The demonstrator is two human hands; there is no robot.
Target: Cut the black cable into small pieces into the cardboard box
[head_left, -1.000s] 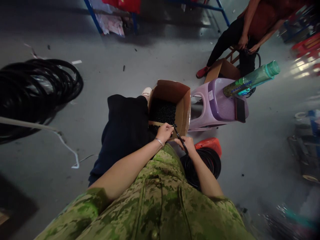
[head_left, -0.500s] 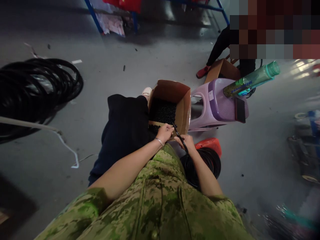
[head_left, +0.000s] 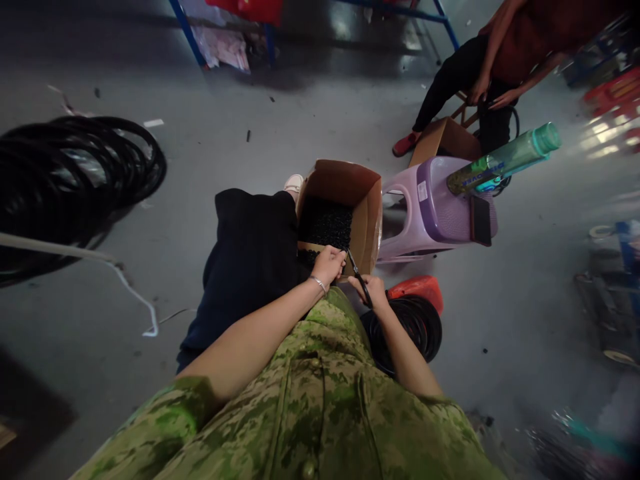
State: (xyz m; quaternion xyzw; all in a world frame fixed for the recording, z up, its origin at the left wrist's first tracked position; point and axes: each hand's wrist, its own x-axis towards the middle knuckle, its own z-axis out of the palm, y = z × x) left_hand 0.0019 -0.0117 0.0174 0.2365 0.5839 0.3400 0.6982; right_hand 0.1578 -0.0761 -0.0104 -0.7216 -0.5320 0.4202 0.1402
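Observation:
Over the near edge of an open cardboard box (head_left: pixel 367 230), my left hand (head_left: pixel 329 264) is closed, its fingers pinched together. What lies between those fingertips is too small and dark to name. My right hand (head_left: pixel 371 292) grips a pair of scissors (head_left: pixel 355 268) with black handles. The blades point away from me, their tips close beside my left fingertips. Inside the box lies a heap of small black pieces (head_left: pixel 327 221), partly behind a cardboard flap.
A lilac stool (head_left: pixel 445 213) at the right bears a green bottle (head_left: pixel 505 160) and a dark phone-like slab (head_left: pixel 481 220). Coiled black tubing (head_left: pixel 407 327) lies by my right forearm, a larger coil (head_left: pixel 100 167) at far left. A co-worker's hands (head_left: pixel 487 93) are above another box (head_left: pixel 443 140).
My right hand and the scissors have shifted slightly left, and the scissors' angle has changed a little. My left hand stays nearly in place at the box edge.

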